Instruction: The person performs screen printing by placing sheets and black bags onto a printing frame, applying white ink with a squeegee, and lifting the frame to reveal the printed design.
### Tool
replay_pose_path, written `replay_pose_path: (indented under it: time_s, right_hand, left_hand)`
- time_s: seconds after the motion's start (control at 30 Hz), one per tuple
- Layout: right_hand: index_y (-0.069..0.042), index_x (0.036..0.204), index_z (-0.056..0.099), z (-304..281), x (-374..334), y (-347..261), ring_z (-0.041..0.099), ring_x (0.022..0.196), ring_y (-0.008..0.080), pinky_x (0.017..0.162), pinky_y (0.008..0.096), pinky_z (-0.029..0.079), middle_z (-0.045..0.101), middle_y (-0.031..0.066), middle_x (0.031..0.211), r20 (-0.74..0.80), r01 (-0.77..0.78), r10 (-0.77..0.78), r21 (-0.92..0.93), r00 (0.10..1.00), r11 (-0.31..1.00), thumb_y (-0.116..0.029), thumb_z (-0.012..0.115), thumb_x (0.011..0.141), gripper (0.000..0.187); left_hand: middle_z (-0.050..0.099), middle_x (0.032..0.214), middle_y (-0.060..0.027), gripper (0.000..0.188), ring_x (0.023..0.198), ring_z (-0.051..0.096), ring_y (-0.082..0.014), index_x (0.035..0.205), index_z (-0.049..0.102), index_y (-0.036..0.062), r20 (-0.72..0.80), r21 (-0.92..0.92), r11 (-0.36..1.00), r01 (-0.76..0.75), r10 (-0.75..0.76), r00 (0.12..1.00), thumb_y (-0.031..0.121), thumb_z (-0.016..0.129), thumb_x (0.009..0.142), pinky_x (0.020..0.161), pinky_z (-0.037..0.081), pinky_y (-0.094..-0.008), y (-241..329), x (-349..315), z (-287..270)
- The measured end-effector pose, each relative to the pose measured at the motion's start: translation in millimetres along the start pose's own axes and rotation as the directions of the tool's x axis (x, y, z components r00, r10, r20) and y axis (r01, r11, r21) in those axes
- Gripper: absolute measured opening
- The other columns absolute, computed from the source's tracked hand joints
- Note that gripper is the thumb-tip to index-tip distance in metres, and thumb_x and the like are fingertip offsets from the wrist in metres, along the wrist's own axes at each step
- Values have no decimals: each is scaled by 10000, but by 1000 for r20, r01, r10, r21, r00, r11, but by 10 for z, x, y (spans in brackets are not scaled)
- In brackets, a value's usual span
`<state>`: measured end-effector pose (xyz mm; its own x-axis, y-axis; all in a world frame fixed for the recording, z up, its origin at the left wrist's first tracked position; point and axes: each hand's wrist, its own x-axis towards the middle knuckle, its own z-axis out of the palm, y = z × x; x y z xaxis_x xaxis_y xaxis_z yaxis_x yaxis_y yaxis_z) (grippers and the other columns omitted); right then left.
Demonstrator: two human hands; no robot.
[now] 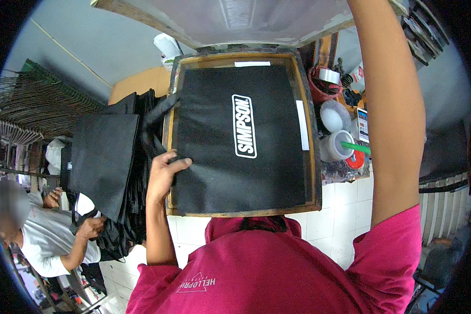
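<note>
A black fabric bag (209, 125) lies flat on a wood-edged board (313, 172), a white printed label across its middle. Its dark handle (153, 125) loops off the left side. My left hand (161, 175) grips the bag's left edge near the handle, thumb on top and fingers curled. Above the board's far side a printing screen (298, 18) is tilted up, showing its pale mesh and part of its frame. My right arm reaches up past the screen's right end; the hand lies beyond the top of the view.
A thick stack of black bags (104, 157) stands at the left. Beside it a co-worker in a white shirt (49, 235) handles dark fabric. To the right are a plastic tub (334, 146) with a green-handled tool, a white bowl (334, 116) and a red bucket (322, 91).
</note>
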<state>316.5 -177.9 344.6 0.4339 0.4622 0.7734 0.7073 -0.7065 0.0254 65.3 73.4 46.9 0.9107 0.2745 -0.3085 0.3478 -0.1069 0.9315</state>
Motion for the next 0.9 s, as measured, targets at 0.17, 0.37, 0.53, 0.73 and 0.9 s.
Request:
replay_pose_path:
  time_s: [0.17,0.37,0.53,0.73,0.9]
  right_hand:
    - [-38,994,770,197,410,241,707,892,410,807,471,537,723,269,936,19,-49,48,38,999,998,-227,700,791,285]
    - [-39,991,771,186,646,386,706,885,410,807,469,538,722,273,932,77,-85,83,16,994,996,-231,688,787,292]
    - [-15,987,767,360,830,581,711,878,401,806,461,538,719,286,928,74,-84,80,51,994,995,-196,672,770,299]
    - [48,957,749,371,879,651,708,836,348,786,442,531,734,263,885,72,-62,55,103,996,993,-189,678,785,302]
    - [50,946,746,325,825,582,680,803,287,757,418,520,733,203,849,84,-102,91,140,992,985,-195,699,791,294]
  left_hand:
    - [611,831,27,193,726,562,-87,862,653,66,-338,-38,963,-266,238,911,100,766,709,702,436,-248,730,-594,-577]
    - [638,906,23,212,766,575,-69,1016,601,71,-588,98,944,-315,310,747,80,737,853,766,461,-224,631,-1135,-2420]
    - [615,976,-16,294,859,581,-126,1075,557,67,-626,301,953,-40,229,746,111,762,868,811,461,-256,45,-1299,-3639]
    - [641,1320,-195,554,1225,611,-293,1401,535,4,-612,682,727,84,503,610,235,727,937,1049,449,-370,-18,-578,-2944]
    - [572,1425,-247,530,1429,438,-397,1331,613,34,-157,913,385,-133,634,757,324,730,903,1192,296,-507,362,424,-1264]
